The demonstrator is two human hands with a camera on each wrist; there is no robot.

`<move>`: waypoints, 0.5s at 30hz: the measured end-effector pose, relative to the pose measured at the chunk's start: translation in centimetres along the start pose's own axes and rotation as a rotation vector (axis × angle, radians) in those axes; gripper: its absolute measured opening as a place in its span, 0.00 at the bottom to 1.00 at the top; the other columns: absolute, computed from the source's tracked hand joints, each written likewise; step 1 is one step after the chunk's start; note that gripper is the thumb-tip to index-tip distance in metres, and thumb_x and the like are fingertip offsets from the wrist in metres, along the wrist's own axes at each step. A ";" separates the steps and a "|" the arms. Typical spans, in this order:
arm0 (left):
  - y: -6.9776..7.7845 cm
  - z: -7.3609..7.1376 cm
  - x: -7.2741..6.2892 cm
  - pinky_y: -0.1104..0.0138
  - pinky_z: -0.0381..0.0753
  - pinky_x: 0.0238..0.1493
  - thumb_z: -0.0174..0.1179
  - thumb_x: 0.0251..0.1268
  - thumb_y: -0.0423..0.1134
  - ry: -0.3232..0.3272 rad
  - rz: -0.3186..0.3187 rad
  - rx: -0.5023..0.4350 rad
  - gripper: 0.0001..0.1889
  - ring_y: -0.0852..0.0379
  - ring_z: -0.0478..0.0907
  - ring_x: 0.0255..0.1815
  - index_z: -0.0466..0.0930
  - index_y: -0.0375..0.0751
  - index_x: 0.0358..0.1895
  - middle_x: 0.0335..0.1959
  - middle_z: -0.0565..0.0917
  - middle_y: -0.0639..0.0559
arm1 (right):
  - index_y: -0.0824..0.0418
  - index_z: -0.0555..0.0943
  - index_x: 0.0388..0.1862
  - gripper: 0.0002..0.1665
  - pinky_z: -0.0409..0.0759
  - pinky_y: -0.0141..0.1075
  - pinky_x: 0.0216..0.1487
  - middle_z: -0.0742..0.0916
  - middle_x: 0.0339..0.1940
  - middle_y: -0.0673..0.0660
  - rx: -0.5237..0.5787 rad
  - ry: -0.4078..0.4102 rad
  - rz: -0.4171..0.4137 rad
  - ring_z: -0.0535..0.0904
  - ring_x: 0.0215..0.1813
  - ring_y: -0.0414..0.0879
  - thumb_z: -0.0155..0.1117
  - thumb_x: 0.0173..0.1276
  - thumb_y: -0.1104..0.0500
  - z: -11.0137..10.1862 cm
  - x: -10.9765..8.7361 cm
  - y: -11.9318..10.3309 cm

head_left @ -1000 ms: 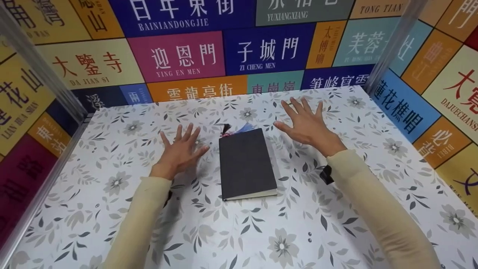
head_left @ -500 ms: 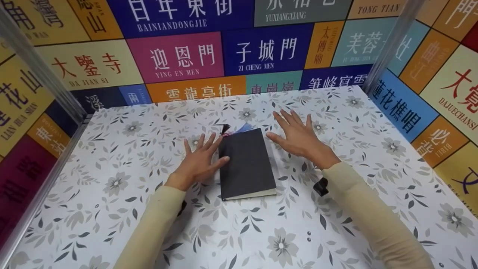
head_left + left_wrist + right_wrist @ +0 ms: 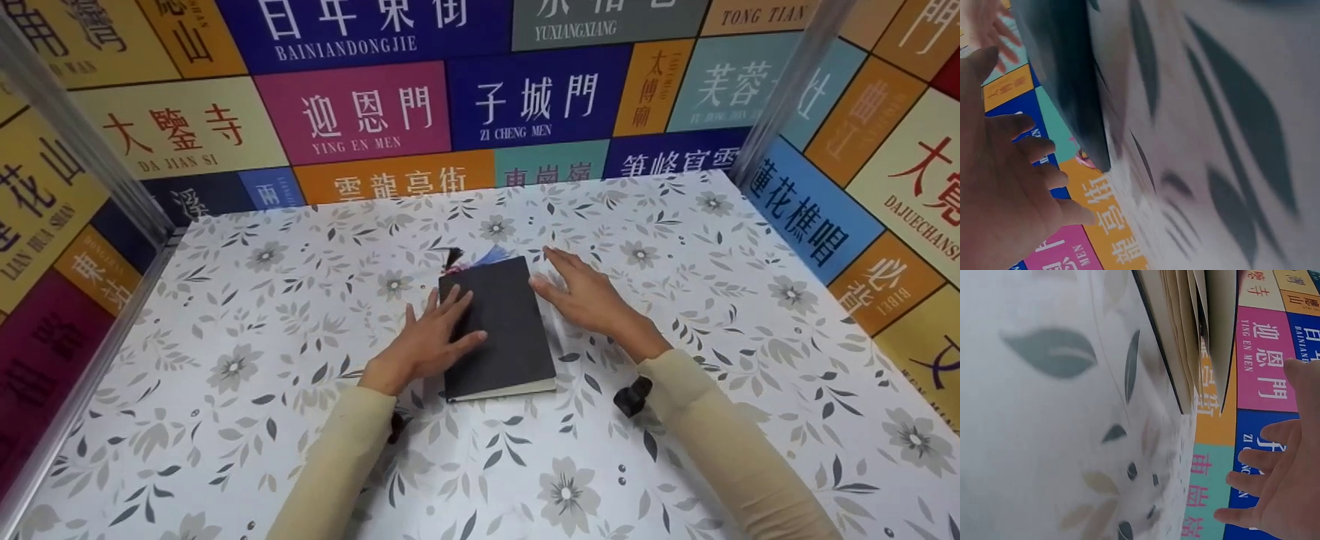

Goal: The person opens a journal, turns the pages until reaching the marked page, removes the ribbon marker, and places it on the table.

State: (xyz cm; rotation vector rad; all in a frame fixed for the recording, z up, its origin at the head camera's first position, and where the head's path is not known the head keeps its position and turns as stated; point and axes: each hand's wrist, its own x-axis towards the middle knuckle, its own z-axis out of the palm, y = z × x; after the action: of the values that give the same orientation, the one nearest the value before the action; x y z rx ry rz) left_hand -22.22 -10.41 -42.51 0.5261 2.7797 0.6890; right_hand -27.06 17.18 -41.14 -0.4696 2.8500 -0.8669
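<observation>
A black-covered notebook (image 3: 501, 330) lies closed on the floral tabletop, its front cover slightly raised at the near edge. Cream pages (image 3: 1176, 332) show along its side in the right wrist view. A blue tassel (image 3: 491, 256) and a dark tassel (image 3: 452, 259) stick out past its far edge. My left hand (image 3: 424, 337) hovers over the notebook's left side, fingers extended and spread; the left wrist view shows the palm beside the dark cover (image 3: 1067, 73). Just off the right edge is my right hand (image 3: 581, 292), fingers straight and holding nothing.
White tabletop (image 3: 225, 450) with grey leaf and flower print spreads around the notebook. Behind it stands a wall of coloured panels (image 3: 352, 112) with lettering. Clear posts (image 3: 787, 97) rise at the back corners. Each wrist carries a small black camera (image 3: 634, 396).
My left hand has moved right, from beside the notebook to over its left side. The right hand has come nearer and left toward its right edge. The notebook has stayed put.
</observation>
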 end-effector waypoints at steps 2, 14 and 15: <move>0.3 0.1 0.1 0.37 0.31 0.80 0.47 0.74 0.64 -0.010 -0.002 -0.032 0.40 0.38 0.33 0.84 0.48 0.51 0.82 0.84 0.44 0.48 | 0.48 0.47 0.84 0.49 0.51 0.67 0.78 0.55 0.84 0.60 0.055 -0.010 0.007 0.52 0.83 0.64 0.42 0.74 0.27 0.3 0.0 0.1; 1.3 1.0 1.0 0.43 0.32 0.82 0.52 0.74 0.60 -0.056 0.002 -0.144 0.41 0.42 0.30 0.85 0.47 0.50 0.82 0.84 0.42 0.48 | 0.59 0.54 0.82 0.46 0.64 0.58 0.76 0.63 0.81 0.65 0.301 0.003 0.053 0.63 0.78 0.63 0.46 0.77 0.34 2.0 0.1 -0.2; 1.4 1.1 1.0 0.43 0.32 0.82 0.52 0.74 0.59 -0.064 -0.001 -0.144 0.40 0.42 0.30 0.85 0.47 0.50 0.82 0.84 0.42 0.48 | 0.59 0.54 0.82 0.46 0.65 0.57 0.76 0.64 0.80 0.64 0.323 0.003 0.062 0.63 0.78 0.62 0.47 0.77 0.34 2.1 0.1 -0.3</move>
State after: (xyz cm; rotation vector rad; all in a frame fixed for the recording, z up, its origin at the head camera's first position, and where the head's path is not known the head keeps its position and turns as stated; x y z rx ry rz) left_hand -22.41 -8.39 -42.92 0.5087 2.6461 0.8495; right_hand -26.66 15.83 -42.74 -0.3372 2.6373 -1.2838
